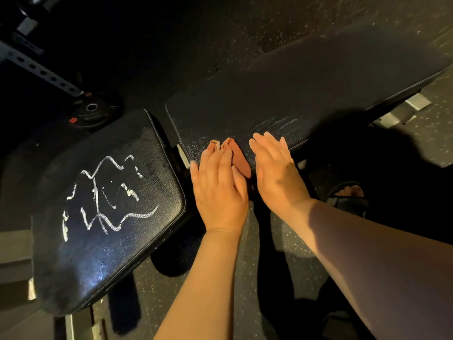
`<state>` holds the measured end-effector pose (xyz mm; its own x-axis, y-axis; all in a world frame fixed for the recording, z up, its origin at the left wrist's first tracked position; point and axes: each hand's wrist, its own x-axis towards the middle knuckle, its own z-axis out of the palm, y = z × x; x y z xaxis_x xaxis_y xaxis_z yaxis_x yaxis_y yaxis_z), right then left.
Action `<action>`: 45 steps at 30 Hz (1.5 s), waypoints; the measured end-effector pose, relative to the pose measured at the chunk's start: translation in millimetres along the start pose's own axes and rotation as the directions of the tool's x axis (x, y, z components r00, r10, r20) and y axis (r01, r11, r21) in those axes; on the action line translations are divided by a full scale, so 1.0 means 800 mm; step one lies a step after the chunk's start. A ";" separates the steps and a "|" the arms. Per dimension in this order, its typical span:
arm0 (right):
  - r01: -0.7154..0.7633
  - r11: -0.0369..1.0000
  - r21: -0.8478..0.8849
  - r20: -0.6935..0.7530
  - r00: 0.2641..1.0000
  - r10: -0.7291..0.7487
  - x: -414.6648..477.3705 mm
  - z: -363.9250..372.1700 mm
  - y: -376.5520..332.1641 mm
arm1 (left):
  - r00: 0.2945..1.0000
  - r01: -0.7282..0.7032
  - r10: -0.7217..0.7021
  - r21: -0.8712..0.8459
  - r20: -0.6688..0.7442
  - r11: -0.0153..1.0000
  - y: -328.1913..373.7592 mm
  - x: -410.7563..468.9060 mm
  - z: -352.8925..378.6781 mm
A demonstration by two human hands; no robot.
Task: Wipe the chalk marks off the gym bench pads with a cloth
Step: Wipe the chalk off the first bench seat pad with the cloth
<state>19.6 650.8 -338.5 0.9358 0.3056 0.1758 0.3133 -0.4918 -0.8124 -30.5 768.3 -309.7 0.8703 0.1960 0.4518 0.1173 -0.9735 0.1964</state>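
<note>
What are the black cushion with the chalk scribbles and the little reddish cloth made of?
The bench cushion looks like black vinyl or faux leather, given its pebbly grain and shiny glints where the light hits. The reddish cloth looks like soft, matte fabric, folded flat. Its exact fibre cannot be told.

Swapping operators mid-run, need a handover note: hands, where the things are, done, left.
Left hand: fingers straight, pressing the cloth onto the long back pad, at its near edge by the gap to the seat.
Right hand: open, flat on the same pad beside the cloth, holding nothing.
Done: the long pad shows no bold chalk, only faint pale streaks past the right hand; chalk or print, cannot tell.
Left: the seat pad on the left carries its chalk marks in full.
</note>
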 end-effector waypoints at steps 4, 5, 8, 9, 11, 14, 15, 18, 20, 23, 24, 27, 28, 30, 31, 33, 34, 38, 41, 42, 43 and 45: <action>-0.052 0.997 0.055 -0.009 0.999 0.053 0.005 0.007 0.000 | 0.968 0.223 -0.231 -0.096 -0.093 0.970 0.031 -0.002 0.013; -0.091 0.991 0.098 -0.027 0.995 0.094 0.007 0.005 0.003 | 0.951 0.276 -0.289 -0.124 -0.107 0.953 0.044 -0.001 0.018; -0.155 0.977 0.146 -0.106 0.979 0.172 0.013 -0.005 0.012 | 0.951 0.272 -0.285 -0.112 -0.119 0.956 0.063 0.006 0.025; -0.145 0.981 0.127 -0.104 0.982 0.158 0.013 -0.007 0.014 | 0.973 0.211 -0.218 -0.087 -0.082 0.974 0.059 0.004 0.023; -0.108 0.991 0.079 -0.085 0.990 0.114 0.011 -0.008 0.014 | 0.998 0.055 -0.055 -0.022 0.006 0.998 0.042 0.002 0.015; -0.060 0.997 0.039 -0.066 0.996 0.063 0.008 -0.004 0.008 | 0.999 -0.013 0.010 0.073 0.038 0.997 0.018 -0.001 0.006; -0.065 0.997 0.036 -0.056 0.996 0.067 0.009 -0.004 0.006 | 1.000 0.018 -0.019 0.069 0.020 0.997 0.020 0.000 0.007; -0.103 0.994 0.027 0.029 0.994 0.102 0.025 -0.020 0.009 | 0.976 0.209 -0.210 -0.020 -0.050 0.978 0.052 0.008 0.025; -0.063 0.998 0.010 0.161 0.985 0.061 0.046 -0.042 0.021 | 0.956 0.286 -0.290 -0.074 -0.046 0.955 0.079 0.021 0.038; -0.014 1.000 -0.013 0.305 0.952 0.018 0.066 -0.073 0.043 | 0.977 0.204 -0.198 -0.067 0.080 0.977 0.097 0.029 0.047; -0.015 0.999 -0.035 0.297 0.954 0.025 0.064 -0.077 0.049 | 0.982 0.158 -0.151 -0.060 0.111 0.986 0.094 0.031 0.044; -0.070 0.997 -0.043 0.198 0.977 0.078 0.055 -0.076 0.067 | 0.986 0.127 -0.126 0.000 0.108 0.992 0.068 0.030 0.027; -0.072 0.995 -0.069 0.195 0.977 0.084 0.055 -0.074 0.071 | 0.981 0.179 -0.180 0.015 0.078 0.984 0.062 0.029 0.022; -0.058 0.992 -0.112 0.215 0.973 0.081 0.060 -0.071 0.078 | 0.952 0.306 -0.306 0.015 0.019 0.952 0.065 0.032 0.024; -0.058 0.991 -0.122 0.216 0.973 0.084 0.062 -0.072 0.079 | 0.940 0.341 -0.341 0.009 0.005 0.940 0.075 0.036 0.030; -0.084 0.989 -0.124 0.170 0.980 0.104 0.060 -0.077 0.079 | 0.947 0.320 -0.319 -0.002 0.033 0.948 0.100 0.047 0.047; -0.100 0.989 -0.108 0.146 0.983 0.115 0.057 -0.081 0.077 | 0.962 0.265 -0.264 -0.008 0.076 0.964 0.112 0.051 0.055; -0.164 0.981 -0.104 0.189 0.965 0.181 0.061 -0.095 0.063 | 0.968 0.071 -0.049 -0.083 0.246 0.994 0.112 0.059 0.059; -0.146 0.982 -0.117 0.212 0.963 0.168 0.069 -0.093 0.060 | 0.975 0.190 -0.187 -0.018 0.117 0.982 0.079 0.065 0.048; -0.151 0.982 -0.114 0.216 0.961 0.173 0.071 -0.091 0.064 | 0.957 0.282 -0.280 -0.012 0.073 0.959 0.073 0.068 0.047; -0.156 0.982 -0.106 0.221 0.959 0.176 0.072 -0.092 0.065 | 0.935 0.351 -0.351 -0.007 0.056 0.936 0.074 0.072 0.049; -0.160 0.983 -0.086 0.214 0.961 0.175 0.069 -0.096 0.063 | 0.934 0.350 -0.349 -0.002 0.076 0.937 0.093 0.079 0.061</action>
<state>99.3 580.3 -327.2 0.9196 0.3818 -0.0921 0.1721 -0.6024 -0.7794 56.7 702.5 -309.1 0.8082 0.5142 0.2872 0.4141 -0.8428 0.3437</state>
